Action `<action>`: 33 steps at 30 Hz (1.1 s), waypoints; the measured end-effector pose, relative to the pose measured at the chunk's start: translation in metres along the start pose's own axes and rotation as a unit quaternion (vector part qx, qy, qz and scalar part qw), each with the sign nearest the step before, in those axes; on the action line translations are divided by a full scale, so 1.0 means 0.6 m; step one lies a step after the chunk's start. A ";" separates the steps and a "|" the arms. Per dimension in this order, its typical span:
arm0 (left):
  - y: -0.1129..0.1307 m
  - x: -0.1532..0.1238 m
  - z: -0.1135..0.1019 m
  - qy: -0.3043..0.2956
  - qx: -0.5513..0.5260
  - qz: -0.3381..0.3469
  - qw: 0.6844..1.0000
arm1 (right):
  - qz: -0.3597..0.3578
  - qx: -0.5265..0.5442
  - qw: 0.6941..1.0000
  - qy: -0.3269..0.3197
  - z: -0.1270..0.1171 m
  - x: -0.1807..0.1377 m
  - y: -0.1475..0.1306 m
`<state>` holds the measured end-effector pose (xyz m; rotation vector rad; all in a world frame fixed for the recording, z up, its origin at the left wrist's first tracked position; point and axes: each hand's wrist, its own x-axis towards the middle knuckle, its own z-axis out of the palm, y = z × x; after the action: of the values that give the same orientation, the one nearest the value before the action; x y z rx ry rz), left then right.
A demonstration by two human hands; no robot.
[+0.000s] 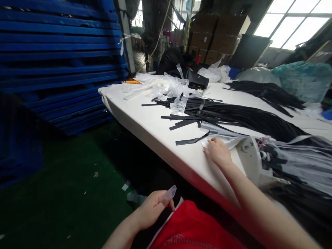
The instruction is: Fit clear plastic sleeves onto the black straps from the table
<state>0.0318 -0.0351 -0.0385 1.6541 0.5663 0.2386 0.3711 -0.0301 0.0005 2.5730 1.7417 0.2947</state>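
My left hand (154, 209) is low, in front of the red clothing on my lap. Its thumb and fingers pinch a small translucent plastic strip (168, 194). My right hand (219, 151) rests on the white table (158, 128), its fingers curled onto the end of a clear plastic sleeve (233, 141). Just beyond those fingers lies a single flat black strip (189, 141). A long bundle of black strips (233, 116) stretches across the table behind it, tied with a clear band.
An off-white container (250, 155) with handwriting stands right of my right hand, beside more strips and plastic. Crumpled clear plastic (168, 86) and an orange-handled tool (132, 82) lie at the far end. Blue pallets (59, 62) are stacked left, above a green floor (64, 193) with scraps.
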 end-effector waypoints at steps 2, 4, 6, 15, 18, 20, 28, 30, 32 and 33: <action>0.000 -0.002 0.005 0.004 0.010 -0.005 1.000 | -0.015 -0.030 0.999 -0.033 0.007 0.009 -0.004; 0.002 -0.005 0.009 0.007 0.015 -0.011 1.000 | -0.022 -0.046 0.998 -0.045 0.011 0.012 -0.010; 0.002 -0.009 0.011 0.004 0.015 -0.016 1.000 | -0.024 -0.050 0.998 -0.042 0.011 0.010 -0.011; -0.006 -0.009 0.028 -0.019 0.026 -0.039 0.999 | 0.040 0.068 0.996 -0.045 0.008 0.005 0.015; -0.001 -0.004 0.036 -0.027 0.024 -0.045 0.998 | 0.074 0.087 0.993 -0.032 0.005 0.005 0.025; 0.003 -0.003 0.040 -0.034 0.018 -0.044 0.998 | 0.097 0.100 0.990 -0.017 0.000 0.004 0.032; 0.004 -0.010 0.053 -0.034 0.034 -0.048 0.998 | 0.155 0.154 0.974 0.057 -0.040 0.006 0.026; 0.006 -0.003 0.060 -0.034 0.063 -0.047 0.996 | 0.117 0.173 0.975 0.068 -0.059 0.004 -0.004; 0.015 0.011 0.071 -0.034 0.098 -0.015 0.994 | 0.062 0.229 0.968 0.075 -0.082 -0.009 -0.052; 0.022 0.021 0.079 -0.034 0.111 0.010 0.993 | 0.024 0.288 0.955 0.065 -0.095 -0.022 -0.083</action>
<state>0.0678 -0.0708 -0.0358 1.8763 0.5398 0.1376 0.3112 -0.0288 0.0485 3.0454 2.0643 -0.0643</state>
